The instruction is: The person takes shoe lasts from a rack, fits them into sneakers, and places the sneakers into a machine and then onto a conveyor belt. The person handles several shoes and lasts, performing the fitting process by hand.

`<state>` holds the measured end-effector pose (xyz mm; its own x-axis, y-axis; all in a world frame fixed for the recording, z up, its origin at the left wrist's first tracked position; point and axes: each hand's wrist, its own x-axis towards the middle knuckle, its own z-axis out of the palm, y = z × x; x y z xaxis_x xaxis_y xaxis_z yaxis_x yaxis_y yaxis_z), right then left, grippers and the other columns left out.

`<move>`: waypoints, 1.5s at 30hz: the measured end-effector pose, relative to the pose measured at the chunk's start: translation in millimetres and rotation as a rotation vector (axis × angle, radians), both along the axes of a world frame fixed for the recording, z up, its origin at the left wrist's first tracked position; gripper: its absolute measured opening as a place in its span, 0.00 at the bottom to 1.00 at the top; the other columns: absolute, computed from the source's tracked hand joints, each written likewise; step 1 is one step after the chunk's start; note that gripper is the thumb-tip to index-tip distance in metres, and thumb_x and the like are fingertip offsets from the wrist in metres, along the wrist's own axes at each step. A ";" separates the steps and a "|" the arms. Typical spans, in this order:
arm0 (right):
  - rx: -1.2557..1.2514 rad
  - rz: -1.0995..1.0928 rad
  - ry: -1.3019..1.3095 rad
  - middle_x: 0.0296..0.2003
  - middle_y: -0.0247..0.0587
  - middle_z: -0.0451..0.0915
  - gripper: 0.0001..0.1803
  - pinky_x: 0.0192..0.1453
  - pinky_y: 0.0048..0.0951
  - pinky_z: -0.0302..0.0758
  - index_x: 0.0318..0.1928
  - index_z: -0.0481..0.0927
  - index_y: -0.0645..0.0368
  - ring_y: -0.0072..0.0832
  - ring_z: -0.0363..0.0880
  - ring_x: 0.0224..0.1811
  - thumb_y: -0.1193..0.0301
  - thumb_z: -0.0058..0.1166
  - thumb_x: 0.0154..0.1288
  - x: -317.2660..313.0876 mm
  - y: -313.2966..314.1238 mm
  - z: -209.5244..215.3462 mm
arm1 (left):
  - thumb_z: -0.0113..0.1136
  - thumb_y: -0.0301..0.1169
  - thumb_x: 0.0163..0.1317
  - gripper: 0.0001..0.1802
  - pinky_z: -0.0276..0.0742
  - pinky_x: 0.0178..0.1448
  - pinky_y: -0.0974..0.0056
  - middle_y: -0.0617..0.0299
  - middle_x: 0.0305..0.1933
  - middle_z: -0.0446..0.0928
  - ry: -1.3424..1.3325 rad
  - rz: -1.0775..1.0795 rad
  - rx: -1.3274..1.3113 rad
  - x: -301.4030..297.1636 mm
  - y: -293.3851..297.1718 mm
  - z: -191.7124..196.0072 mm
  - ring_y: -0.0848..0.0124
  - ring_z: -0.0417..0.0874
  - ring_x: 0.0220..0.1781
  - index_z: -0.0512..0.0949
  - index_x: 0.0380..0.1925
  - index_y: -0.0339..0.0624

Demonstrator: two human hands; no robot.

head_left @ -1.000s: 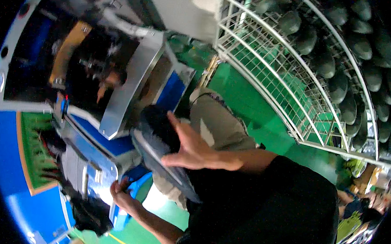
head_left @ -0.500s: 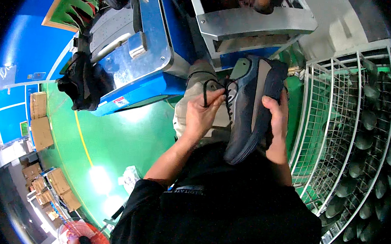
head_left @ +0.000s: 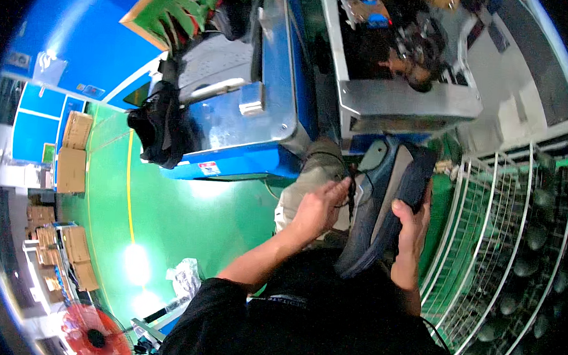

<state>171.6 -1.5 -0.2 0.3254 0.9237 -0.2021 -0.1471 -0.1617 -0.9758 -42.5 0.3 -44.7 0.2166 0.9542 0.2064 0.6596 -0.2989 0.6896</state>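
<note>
A grey and dark-blue shoe with a thick dark sole lies tilted on its side above my lap, sole toward the right. My right hand grips it from the sole side, with the thumb pressed on the sole and the other fingers hidden behind. At the lace side, my left hand has its fingertips pinched together on the dark shoelace. The fingertips are slightly blurred, and little of the lace shows past them. My light trouser leg is under the left hand.
Ahead on the left, a black shoe sits at the edge of a blue and metal machine. A metal-framed bin holds dark and brown items. At right stands a white wire rack with dark rounded pieces. A red fan and cardboard boxes are left.
The head view has shifted, so the scene sits lower and further right. The lace loop that stood out left of my left hand no longer shows. My right hand keeps its hold on the shoe.
</note>
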 end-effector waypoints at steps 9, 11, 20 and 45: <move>0.056 0.021 -0.049 0.72 0.51 0.64 0.53 0.77 0.38 0.56 0.76 0.59 0.65 0.43 0.63 0.74 0.66 0.65 0.48 25.9 -10.0 -40.9 | 0.65 0.23 0.61 0.10 0.80 0.42 0.54 0.50 0.37 0.82 -0.231 0.177 0.069 20.8 -6.8 8.4 0.49 0.84 0.40 0.81 0.44 0.39; 0.074 0.024 -0.043 0.70 0.49 0.67 0.52 0.75 0.37 0.60 0.76 0.60 0.63 0.42 0.66 0.71 0.66 0.65 0.49 34.6 -13.3 -44.0 | 0.66 0.22 0.59 0.08 0.80 0.43 0.56 0.50 0.37 0.82 -0.326 0.231 0.001 29.7 -11.8 11.2 0.50 0.85 0.40 0.81 0.39 0.37; 0.068 -0.028 -0.172 0.60 0.46 0.76 0.48 0.68 0.35 0.69 0.70 0.67 0.62 0.39 0.76 0.60 0.62 0.67 0.46 19.9 -15.1 -12.1 | 0.64 0.25 0.62 0.07 0.79 0.38 0.58 0.46 0.34 0.82 -0.146 0.069 -0.130 22.5 -1.7 27.2 0.52 0.85 0.34 0.85 0.40 0.38; -0.094 -0.018 1.040 0.47 0.48 0.84 0.26 0.51 0.39 0.82 0.56 0.78 0.63 0.39 0.85 0.45 0.54 0.50 0.70 51.9 -33.9 -142.7 | 0.61 0.17 0.61 0.17 0.83 0.42 0.64 0.53 0.43 0.86 -0.446 -0.056 -0.028 41.8 -14.7 -0.6 0.65 0.88 0.40 0.83 0.50 0.36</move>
